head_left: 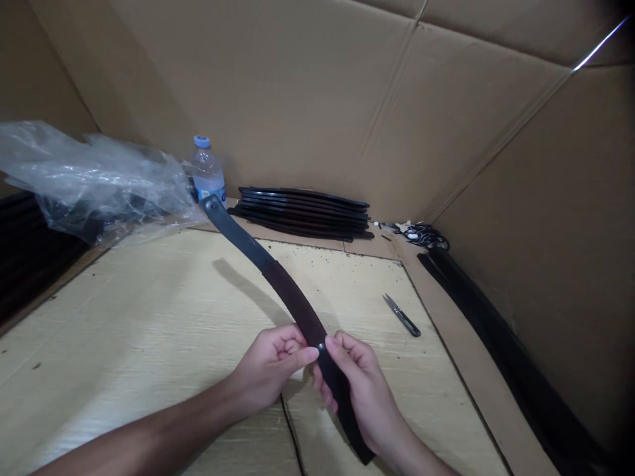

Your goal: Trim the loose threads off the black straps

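A long, curved dark strap (pixel 297 297) is held up over the board, its far end reaching toward the bottle. Its far part is black with a hole or stud near the tip; a dark brown section covers the middle, and the near part is black. My left hand (pixel 272 363) is closed on the strap's left edge, thumb on top. Opposite it, my right hand (pixel 362 377) grips the right edge with thumb above and fingers curled beneath. A small shiny spot lies between the two thumbs. A thin black cord (pixel 292 430) hangs below my hands.
Thread snips (pixel 401 315) lie on the pale board (pixel 163 311) at right. Behind stand a stack of dark strips (pixel 302 213), a water bottle (pixel 207 173) and clear plastic (pixel 114 182). Long black pieces (pixel 486 330) and a cord tangle (pixel 424 236) line the right cardboard wall.
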`<state>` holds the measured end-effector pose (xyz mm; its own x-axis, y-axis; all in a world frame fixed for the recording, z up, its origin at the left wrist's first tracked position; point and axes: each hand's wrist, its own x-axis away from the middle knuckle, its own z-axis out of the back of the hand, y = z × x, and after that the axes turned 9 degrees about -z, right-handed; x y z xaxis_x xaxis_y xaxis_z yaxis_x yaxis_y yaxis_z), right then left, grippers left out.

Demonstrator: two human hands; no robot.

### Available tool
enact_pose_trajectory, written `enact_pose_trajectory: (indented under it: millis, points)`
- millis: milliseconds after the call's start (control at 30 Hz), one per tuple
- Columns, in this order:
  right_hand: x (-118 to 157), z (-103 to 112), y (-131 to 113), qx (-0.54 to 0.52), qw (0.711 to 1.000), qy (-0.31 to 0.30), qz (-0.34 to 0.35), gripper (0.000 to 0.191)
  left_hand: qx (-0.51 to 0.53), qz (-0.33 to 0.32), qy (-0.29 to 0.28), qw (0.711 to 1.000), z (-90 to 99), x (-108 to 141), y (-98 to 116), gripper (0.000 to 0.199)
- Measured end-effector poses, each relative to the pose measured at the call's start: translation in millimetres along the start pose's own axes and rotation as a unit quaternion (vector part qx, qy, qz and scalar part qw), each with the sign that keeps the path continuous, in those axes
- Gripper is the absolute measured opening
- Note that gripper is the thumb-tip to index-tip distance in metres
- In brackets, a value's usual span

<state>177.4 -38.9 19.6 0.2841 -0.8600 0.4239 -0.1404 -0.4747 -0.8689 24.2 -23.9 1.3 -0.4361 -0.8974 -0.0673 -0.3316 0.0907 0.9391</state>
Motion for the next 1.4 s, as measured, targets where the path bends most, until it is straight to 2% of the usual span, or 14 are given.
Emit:
enact_pose_trajectory:
  millis: [200, 400, 533, 633, 833, 1000, 1100, 1267, 1400]
  points:
    - [-0.6, 0.5, 1.3, 0.010, 1.000, 0.002, 0.001, 0.034, -0.011, 0.008, 0.018, 1.000, -0.8, -0.7, -0.4, 0.023]
    - [-0.9, -0.1, -1.7, -0.011, 0.998, -0.025, 0.056, 0.028, 0.010, -0.008, 0.074, 0.997, -0.2, -6.3, 3.8, 0.028]
    - [0.4, -1.3, -3.1, 0.024, 0.998, 0.003, 0.065, 0.023, 0.009, -0.018, 0.081, 0.996, 4.3, -7.1, -1.5, 0.027]
    - [1.3, -0.6, -3.5, 0.048, 0.996, 0.026, 0.066, 0.030, -0.007, -0.019, 0.093, 0.995, 9.5, -6.1, -7.3, 0.026]
    - [-1.0, 3.6, -6.9, 0.091, 0.994, -0.017, 0.055, 0.021, -0.036, 0.003, 0.088, 0.995, 13.3, -4.6, -7.9, 0.030]
    - [-2.6, 1.8, -4.2, 0.026, 0.998, -0.057, 0.005, 0.035, -0.021, 0.013, 0.046, 0.999, 11.3, -4.4, -3.8, 0.027]
    - [-0.2, 0.5, -3.4, 0.023, 0.998, -0.054, -0.003, 0.042, 0.003, 0.024, 0.028, 0.999, 9.5, -4.4, -2.4, 0.025]
    - [1.1, 2.4, -3.1, 0.037, 0.998, -0.047, 0.025, 0.032, 0.034, 0.003, 0.003, 0.999, 5.7, -5.6, 0.0, 0.022]
    - [-1.3, 2.9, -1.6, 0.019, 0.999, -0.031, 0.007, 0.033, 0.037, 0.005, 0.002, 0.999, 4.5, -5.6, -0.9, 0.023]
